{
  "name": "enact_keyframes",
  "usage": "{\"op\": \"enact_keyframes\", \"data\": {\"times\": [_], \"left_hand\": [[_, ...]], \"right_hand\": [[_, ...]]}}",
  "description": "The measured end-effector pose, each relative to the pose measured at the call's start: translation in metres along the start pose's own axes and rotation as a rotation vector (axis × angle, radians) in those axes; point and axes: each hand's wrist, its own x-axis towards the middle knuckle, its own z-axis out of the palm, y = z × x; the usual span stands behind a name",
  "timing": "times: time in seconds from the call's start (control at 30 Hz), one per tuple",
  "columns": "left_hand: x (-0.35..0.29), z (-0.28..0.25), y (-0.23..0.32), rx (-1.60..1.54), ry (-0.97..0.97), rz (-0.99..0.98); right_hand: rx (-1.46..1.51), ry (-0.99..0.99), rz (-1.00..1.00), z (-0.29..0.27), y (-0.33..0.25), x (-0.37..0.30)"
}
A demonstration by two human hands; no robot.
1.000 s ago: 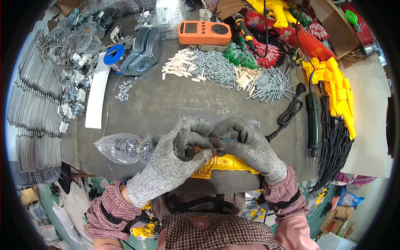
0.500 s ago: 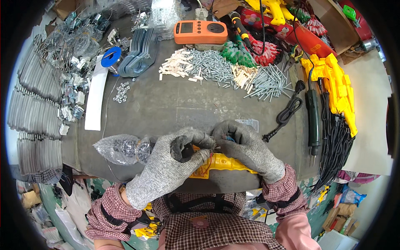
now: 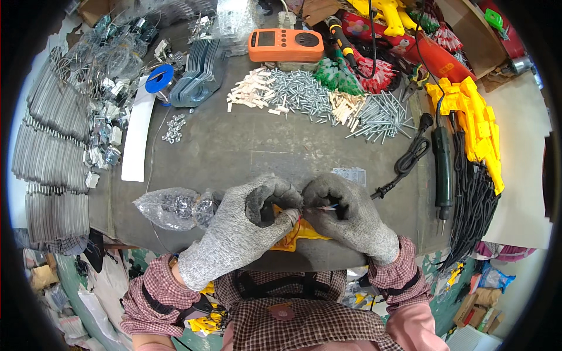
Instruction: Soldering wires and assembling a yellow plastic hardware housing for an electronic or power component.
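The left hand (image 3: 243, 213), gloved in grey, curls into a loop near the middle of the table's front edge, thumb and fingertips nearly meeting; I cannot tell whether they grip anything. The gloved right hand (image 3: 349, 216) faces it, tips close beside the left's, fingers bent in and closed on thin wires (image 3: 329, 207) with a bluish end showing. Below both hands, near the front edge of the table (image 3: 211, 140), lies a yellow housing (image 3: 308, 230), partly covered by them, a red wire (image 3: 291, 235) across its left end.
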Motion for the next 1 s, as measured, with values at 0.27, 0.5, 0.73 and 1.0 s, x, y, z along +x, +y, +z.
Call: {"op": "enact_keyframes", "data": {"times": [0.27, 0.5, 0.73, 1.0], "left_hand": [[-0.006, 0.009, -0.004, 1.089, 0.042, 0.701], [0.011, -0.012, -0.007, -0.416, -0.162, -0.109], [0.0, 0.001, -0.009, 0.776, 0.028, 0.527], [0.01, -0.007, -0.017, -0.19, -0.173, 0.133]], "right_hand": [[0.16, -0.02, 0.085, 0.003, 0.01, -0.001], [-0.359, 0.116, -0.341, 0.011, 0.001, 0.002], [0.218, 0.015, 0.151, 0.011, 0.0, 0.0], [-0.341, 0.014, -0.299, 0.005, -0.008, -0.01]]}}
